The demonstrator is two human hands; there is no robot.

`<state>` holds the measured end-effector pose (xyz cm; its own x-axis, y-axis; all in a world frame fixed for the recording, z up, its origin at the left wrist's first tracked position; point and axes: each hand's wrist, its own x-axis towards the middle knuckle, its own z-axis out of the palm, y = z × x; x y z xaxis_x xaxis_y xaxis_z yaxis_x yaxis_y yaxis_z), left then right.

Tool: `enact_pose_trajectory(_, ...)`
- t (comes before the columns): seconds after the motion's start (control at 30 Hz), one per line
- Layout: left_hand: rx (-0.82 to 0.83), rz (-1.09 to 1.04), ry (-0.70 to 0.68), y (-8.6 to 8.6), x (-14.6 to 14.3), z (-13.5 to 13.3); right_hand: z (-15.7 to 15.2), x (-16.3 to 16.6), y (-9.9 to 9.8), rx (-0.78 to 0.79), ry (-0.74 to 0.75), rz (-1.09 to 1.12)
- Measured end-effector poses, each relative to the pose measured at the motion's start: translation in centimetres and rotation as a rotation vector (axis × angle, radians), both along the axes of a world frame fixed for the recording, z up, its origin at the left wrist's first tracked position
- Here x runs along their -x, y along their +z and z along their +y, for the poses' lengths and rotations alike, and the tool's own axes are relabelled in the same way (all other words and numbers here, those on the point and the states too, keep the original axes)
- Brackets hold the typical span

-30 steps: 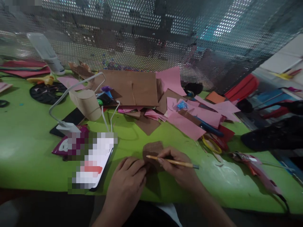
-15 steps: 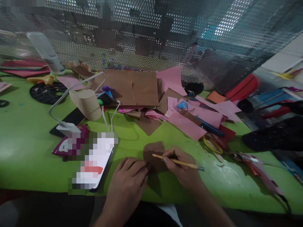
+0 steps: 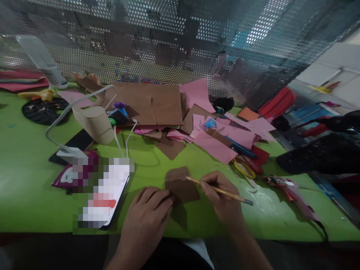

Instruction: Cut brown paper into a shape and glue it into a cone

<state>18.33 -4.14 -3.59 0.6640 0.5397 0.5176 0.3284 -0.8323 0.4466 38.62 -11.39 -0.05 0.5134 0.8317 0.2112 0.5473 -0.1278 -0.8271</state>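
Observation:
A small brown piece of card [image 3: 181,189] with a rounded top lies on the green table in front of me. My left hand [image 3: 150,210] has its fingers pressed together at the card's left edge, pinching or pinning it; the fingertips are partly hidden. In my right hand [image 3: 222,195] is a wooden pencil [image 3: 232,194] with a grey end, held in a writing grip. Its tip is over the upper right part of the card, and I cannot tell whether it touches.
Left of my hands lies a lit phone [image 3: 105,195], beside a purple pouch [image 3: 75,172] and a white charger [image 3: 72,154]. Behind are a cardboard roll [image 3: 98,125], brown paper [image 3: 146,103] and pink paper sheets [image 3: 215,146]. Yellow-handled scissors [image 3: 244,168] and a pink glue gun [image 3: 298,198] are at right.
The pencil tip has moved up and to the right across the card, with my right hand shifting the same way. My left hand stays at the card's edge. The whole view has shifted slightly.

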Motion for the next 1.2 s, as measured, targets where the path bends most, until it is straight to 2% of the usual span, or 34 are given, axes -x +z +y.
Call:
enact_pose_trajectory(0.13,-0.028,0.006,-0.02,0.0,0.1,-0.1,0.5,1.1,0.2,0.109,0.275,0.187)
enact_pose_trajectory(0.2,-0.035,-0.001,-0.028,0.0,0.2,-0.2,0.7,1.4,0.2,0.144,0.335,0.208)
enact_pose_trajectory(0.77,-0.048,-0.094,0.016,-0.2,0.5,-0.9,0.9,1.6,-0.2,0.181,0.409,0.145)
enact_pose_trajectory(0.87,-0.046,-0.107,0.015,-0.1,0.4,-0.9,0.9,1.7,0.0,0.171,0.362,0.089)
enact_pose_trajectory(1.1,-0.025,-0.128,0.015,-0.2,0.2,-0.7,0.4,0.9,0.1,0.089,0.049,-0.001)
enact_pose_trajectory(1.2,-0.023,-0.132,0.005,-0.3,0.3,-0.7,0.2,0.4,-0.1,0.042,-0.042,-0.059)
